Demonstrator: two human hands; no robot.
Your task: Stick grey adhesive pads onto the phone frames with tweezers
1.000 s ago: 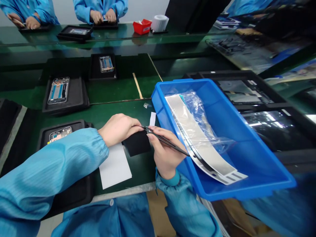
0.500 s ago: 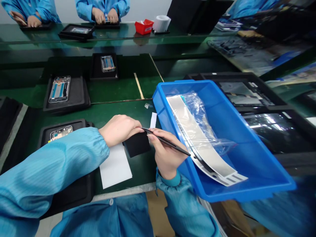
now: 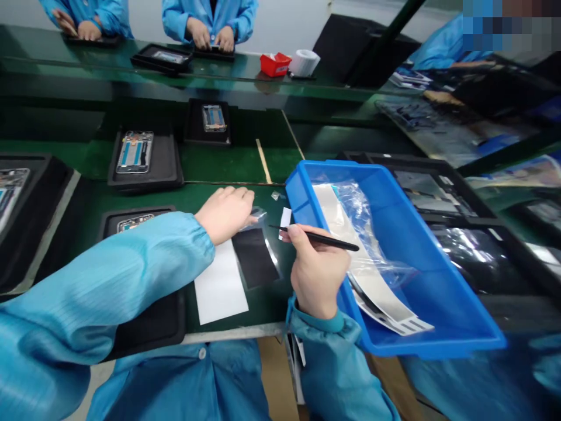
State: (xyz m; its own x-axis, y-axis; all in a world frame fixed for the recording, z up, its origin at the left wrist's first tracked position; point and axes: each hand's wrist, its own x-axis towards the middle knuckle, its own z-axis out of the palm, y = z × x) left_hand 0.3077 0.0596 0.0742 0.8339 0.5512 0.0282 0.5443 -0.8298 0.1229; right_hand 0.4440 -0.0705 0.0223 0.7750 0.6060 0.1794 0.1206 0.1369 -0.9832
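Observation:
My right hand (image 3: pixel 319 272) grips a pair of black tweezers (image 3: pixel 335 241), whose thin tip points left above the green bench. My left hand (image 3: pixel 228 213) lies with fingers stretched out at the upper edge of a clear plastic sleeve or film with a black sheet (image 3: pixel 255 257) in it; the thumb is at its top edge. Under my left wrist and beside the black sheet is a white paper (image 3: pixel 221 286). Close to the tweezers' tip lies a small white strip (image 3: pixel 285 218).
To the right sits a blue bin (image 3: pixel 464 327) holding pale strips (image 3: pixel 363 257) and clear plastic. Black trays (image 3: pixel 166 166) with phone frames (image 3: pixel 135 152) stand to the left and behind. Across the bench, co-workers' hands (image 3: pixel 210 38) work near a red box (image 3: pixel 275 65).
My left hand has moved up and its fingers have opened from the pinch, uncovering the black sheet and clear plastic. The tweezers have pulled back right from the left fingers. The view has shifted.

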